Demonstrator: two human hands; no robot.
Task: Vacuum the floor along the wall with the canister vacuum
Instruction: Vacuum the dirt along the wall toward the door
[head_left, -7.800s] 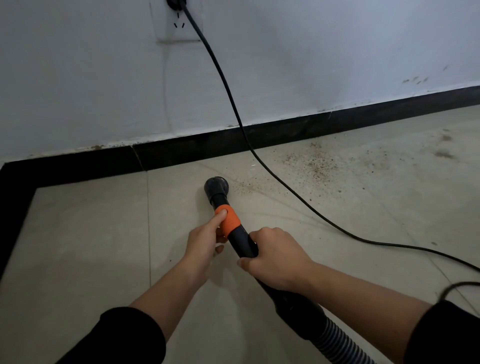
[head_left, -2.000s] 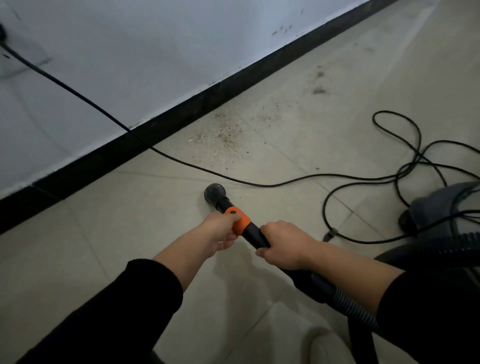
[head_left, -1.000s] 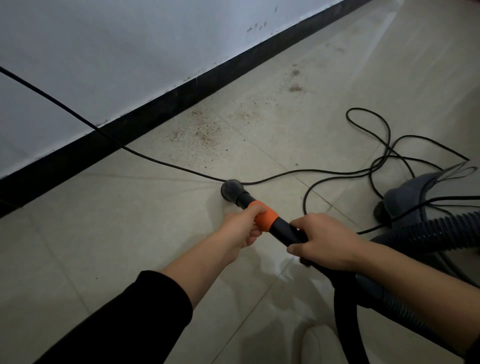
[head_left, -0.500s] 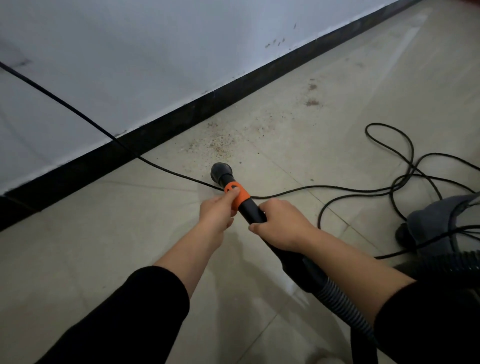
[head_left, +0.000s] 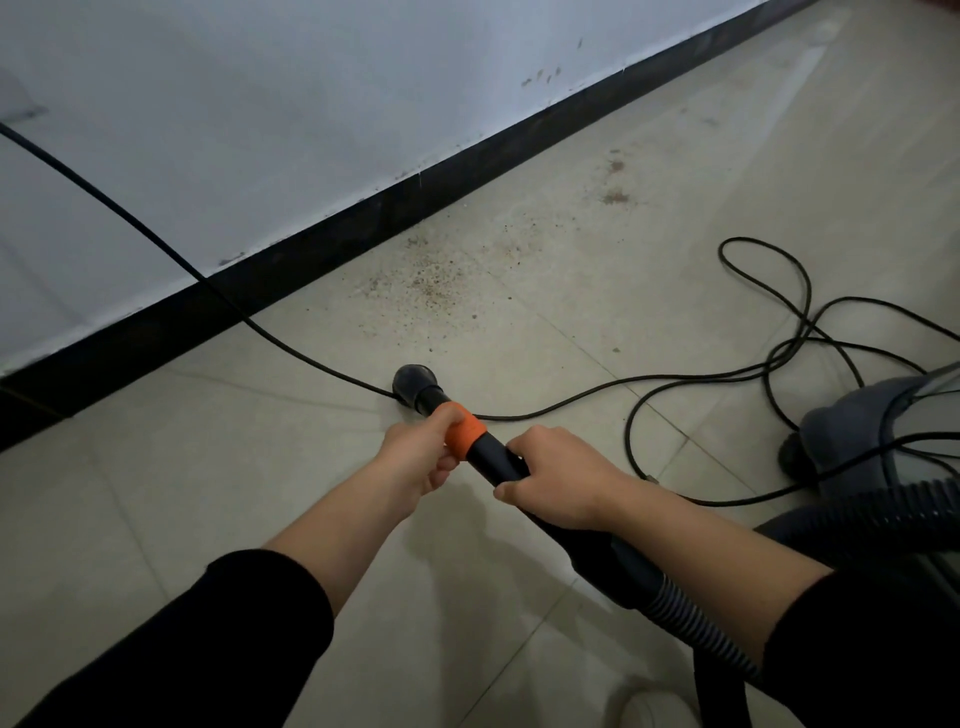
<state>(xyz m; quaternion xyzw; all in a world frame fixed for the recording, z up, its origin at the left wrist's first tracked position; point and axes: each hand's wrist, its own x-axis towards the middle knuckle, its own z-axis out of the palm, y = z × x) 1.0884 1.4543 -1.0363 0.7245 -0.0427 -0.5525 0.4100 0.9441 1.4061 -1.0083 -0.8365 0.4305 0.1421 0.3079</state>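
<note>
View from a head-worn camera, looking down at two bare forearms in black sleeves stretched over a pale beige tiled floor (head_left: 182, 493). Both hands hold a black vacuum wand (head_left: 491, 460) that slopes down and away to a round black nozzle (head_left: 413, 384) set against the floor. The left hand (head_left: 415, 457) is in front, its fingers curled round the bright orange collar (head_left: 465, 428) just behind the nozzle. The right hand (head_left: 561, 483) is wrapped fully round the black tube just behind the collar. A ribbed grey hose (head_left: 691, 618) runs back from the wand towards a grey canister vacuum body (head_left: 878, 415) at the right edge.

A black power cord (head_left: 571, 400) hangs down from the white wall (head_left: 260, 104), crosses the floor right at the nozzle and appears to touch it, then loops loosely near the canister. Beyond the nozzle, between it and the black baseboard (head_left: 363, 223), lies a scatter of brown crumbs (head_left: 426, 283), with smaller patches further along the wall to the right.

The step in hand seems to be working the nozzle towards the dirt by the wall; that dirt is not yet picked up. The next move likely calls for lifting or steering the nozzle past the cord, then pushing it forward over the crumbs up to the baseboard.
</note>
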